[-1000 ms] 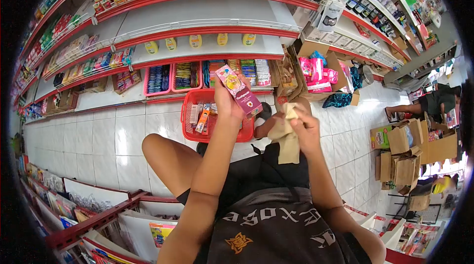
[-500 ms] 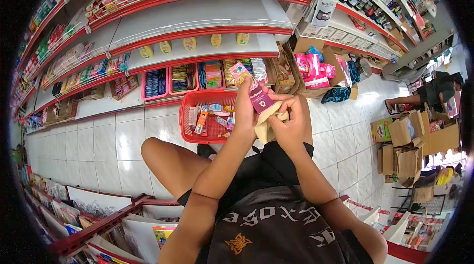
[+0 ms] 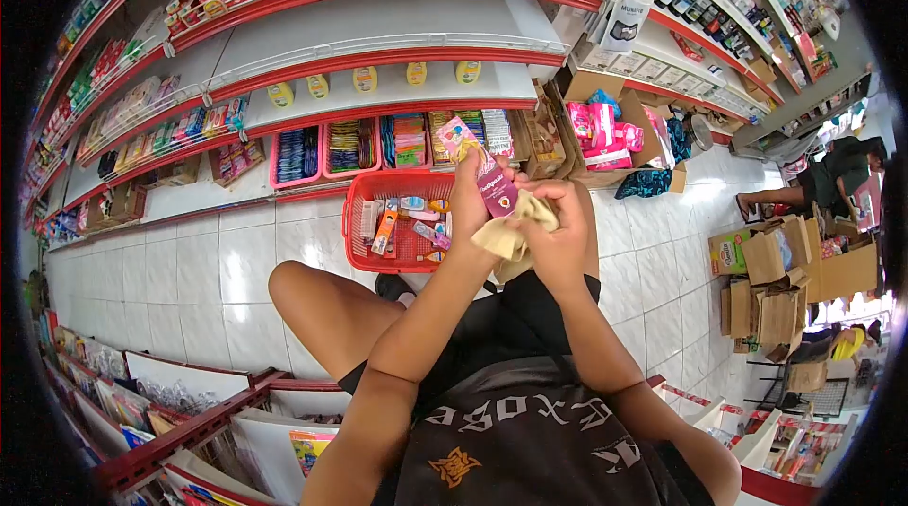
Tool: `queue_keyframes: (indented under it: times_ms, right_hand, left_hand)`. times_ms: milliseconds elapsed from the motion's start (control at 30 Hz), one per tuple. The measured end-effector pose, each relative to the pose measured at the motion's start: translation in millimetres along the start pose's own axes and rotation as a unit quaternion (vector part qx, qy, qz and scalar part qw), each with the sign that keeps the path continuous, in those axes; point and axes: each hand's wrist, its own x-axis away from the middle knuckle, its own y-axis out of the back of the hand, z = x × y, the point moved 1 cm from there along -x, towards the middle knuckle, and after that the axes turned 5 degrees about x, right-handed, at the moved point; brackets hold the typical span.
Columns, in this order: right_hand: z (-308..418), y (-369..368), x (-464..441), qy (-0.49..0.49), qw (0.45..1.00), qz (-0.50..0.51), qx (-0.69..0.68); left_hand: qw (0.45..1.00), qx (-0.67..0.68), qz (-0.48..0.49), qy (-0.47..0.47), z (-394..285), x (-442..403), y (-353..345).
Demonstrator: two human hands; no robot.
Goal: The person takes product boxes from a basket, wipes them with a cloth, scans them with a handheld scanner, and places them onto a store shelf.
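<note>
My left hand (image 3: 471, 203) is wrapped round a pink and purple toothpaste box (image 3: 494, 190), which tilts with its upper end pointing up and left. A pale yellow cloth (image 3: 508, 235) is pinched in my right hand (image 3: 558, 230) and lies against the lower end of the box. The two hands are close together above my lap. Just left of them, a red basket (image 3: 356, 192) on the floor holds several small boxes and packets, one of them an orange and white box (image 3: 385, 227).
Shelves (image 3: 378, 109) with yellow bottles (image 3: 365, 79) run across the front, above pink trays (image 3: 324, 165) of sachets. An open carton (image 3: 653, 142) with pink packs stands right of them. Brown cartons (image 3: 777, 307) and a person (image 3: 837, 175) are farther right.
My right hand has come left with the cloth, from beside the box to its lower end. The box has shifted slightly right and down in my left hand.
</note>
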Motion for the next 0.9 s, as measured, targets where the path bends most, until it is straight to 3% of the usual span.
queue_keyframes:
  times_ms: [100,200,233,333,367,467,600,667,733,833,900]
  right_hand:
    - [-1,4,-3,-0.128,0.987,0.013,-0.100]
    - [1,3,-7,-0.057,0.989,0.025,-0.136]
    - [1,2,-7,-0.058,0.989,0.027,-0.137]
    - [0,1,-3,-0.010,1.000,0.013,-0.011]
    - [3,4,-3,-0.067,0.997,0.012,-0.044]
    - [2,10,-4,-0.097,0.994,0.019,-0.038]
    - [10,2,-4,-0.043,0.999,0.010,-0.032]
    - [10,-1,-3,0.018,1.000,-0.020,-0.007]
    - [14,8,-7,0.008,1.000,0.005,0.014]
    - [16,12,-6,-0.096,0.994,0.007,-0.051]
    - [15,10,-5,-0.046,0.998,0.000,-0.040]
  left_hand:
    - [0.996,0.076,-0.015,0.038,-1,5,-6]
    - [0.996,0.069,-0.061,0.005,0,9,-13]
    - [0.997,0.071,-0.027,0.000,1,6,-7]
    - [0.997,0.011,-0.035,-0.063,6,-1,3]
    - [1.000,0.004,-0.018,-0.022,3,0,6]
    - [1.000,0.018,0.005,-0.022,1,3,-2]
    - [0.999,0.034,0.011,-0.007,2,8,-8]
    - [0.998,-0.010,0.012,-0.059,7,7,-5]
    - [1.000,0.010,-0.004,0.020,8,10,-10]
    - [1.000,0.009,0.014,-0.001,8,13,-12]
    - [0.999,-0.006,0.020,-0.034,11,14,-14]
